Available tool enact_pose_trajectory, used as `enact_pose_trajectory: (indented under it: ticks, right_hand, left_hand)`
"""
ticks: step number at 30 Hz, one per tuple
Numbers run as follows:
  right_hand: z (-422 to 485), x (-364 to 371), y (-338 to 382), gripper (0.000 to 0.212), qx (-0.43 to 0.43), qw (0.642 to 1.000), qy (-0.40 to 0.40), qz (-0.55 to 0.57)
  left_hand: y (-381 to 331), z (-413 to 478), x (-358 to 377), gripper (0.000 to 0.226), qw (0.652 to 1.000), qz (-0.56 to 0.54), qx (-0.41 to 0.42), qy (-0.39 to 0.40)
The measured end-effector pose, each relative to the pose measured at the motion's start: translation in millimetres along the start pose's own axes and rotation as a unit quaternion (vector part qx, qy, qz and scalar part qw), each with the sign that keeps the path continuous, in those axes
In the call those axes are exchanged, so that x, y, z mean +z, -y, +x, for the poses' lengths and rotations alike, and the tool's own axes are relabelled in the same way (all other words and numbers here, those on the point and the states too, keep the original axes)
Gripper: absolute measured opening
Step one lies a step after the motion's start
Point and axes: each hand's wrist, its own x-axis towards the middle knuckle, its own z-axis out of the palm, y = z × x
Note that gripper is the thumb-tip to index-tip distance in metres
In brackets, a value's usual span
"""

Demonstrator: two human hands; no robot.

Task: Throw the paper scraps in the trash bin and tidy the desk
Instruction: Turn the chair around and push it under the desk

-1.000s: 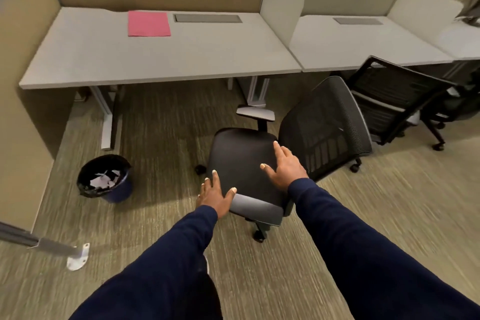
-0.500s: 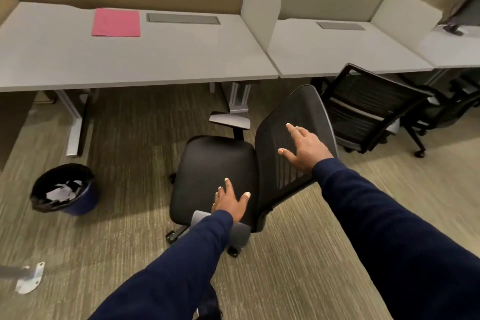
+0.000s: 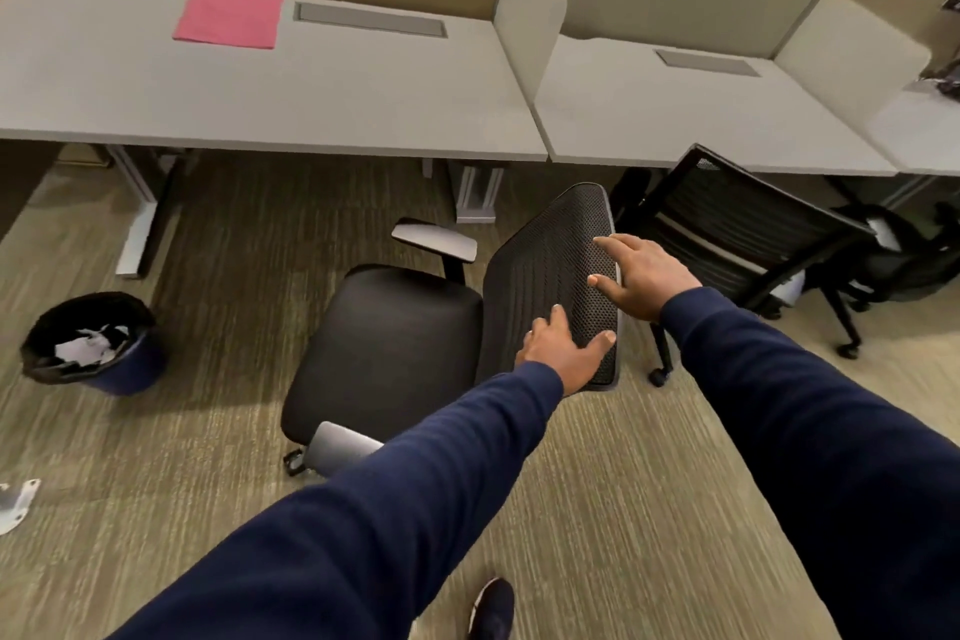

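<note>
A dark blue trash bin (image 3: 124, 374) with a black liner stands on the carpet at the left, with white paper scraps (image 3: 85, 351) inside it. The grey desk (image 3: 260, 94) carries only a pink sheet (image 3: 228, 16). A black office chair (image 3: 389, 343) stands in front of the desk, its mesh backrest (image 3: 545, 265) turned toward me. My left hand (image 3: 566, 353) lies on the backrest's lower corner with fingers apart. My right hand (image 3: 641, 276) rests spread on its right edge. Neither hand carries anything.
A second black mesh chair (image 3: 737, 229) stands just right of mine, under the neighbouring desk (image 3: 701, 114). Desk legs (image 3: 137, 224) rise between bin and chair. A white metal bracket (image 3: 13, 504) lies on the floor at the left edge. My shoe (image 3: 491, 608) shows below.
The chair has swung round, bringing its backrest toward me. My left hand left the near armrest for the backrest's lower corner. My right hand went from the seat to the backrest's edge.
</note>
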Motion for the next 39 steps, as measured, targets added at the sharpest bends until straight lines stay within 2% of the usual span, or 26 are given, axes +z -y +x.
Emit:
enact_pose_trajectory:
  ticks: [5,10,13,16,20,23,26,30,35,39]
  right_hand:
    - [19.5,12.1,-41.9,0.065,-0.043,0.998,0.039,0.002]
    - [35.7,30.4,-83.7,0.061,-0.095,0.993,0.074,-0.001]
    - [44.0,39.8,-101.3,0.073,-0.119,0.988,0.091,-0.027]
    - [52.0,47.9,-109.4,0.090,-0.169,0.980,0.074,-0.070]
    - [70.6,54.3,-110.2,0.098,-0.200,0.974,0.062,-0.091]
    - [86.7,61.9,-103.8,0.102,-0.219,0.969,0.077,-0.087]
    - [96.3,71.1,-91.5,0.094,-0.260,0.955,0.084,-0.117]
    - [96.3,84.7,-69.7,0.076,-0.324,0.933,0.074,-0.138]
    - [82.5,97.9,-38.1,0.075,-0.314,0.942,0.026,-0.118]
    - [79.0,104.3,-1.3,0.062,-0.299,0.949,0.008,-0.104]
  left_hand:
    - [-40.3,19.1,36.6,0.118,0.998,0.022,-0.054,-0.010]
    - [-47.4,37.4,62.3,0.104,0.989,0.121,-0.077,-0.043]
    - [-41.2,41.0,59.6,0.103,0.988,0.139,-0.056,-0.043]
    - [-31.1,37.1,50.1,0.106,0.987,0.149,-0.041,-0.036]
    - [-17.6,19.9,42.6,0.104,0.985,0.167,-0.029,-0.031]
    - [-7.5,3.8,48.2,0.092,0.975,0.206,-0.066,-0.055]
    - [4.3,-9.7,47.8,0.082,0.956,0.266,-0.095,-0.079]
    - [33.6,-29.6,25.4,0.075,0.943,0.310,-0.076,-0.097]
    - [65.9,-44.8,-13.9,0.074,0.936,0.332,-0.025,-0.115]
    - [94.1,-48.8,-54.8,0.074,0.923,0.367,-0.024,-0.115]
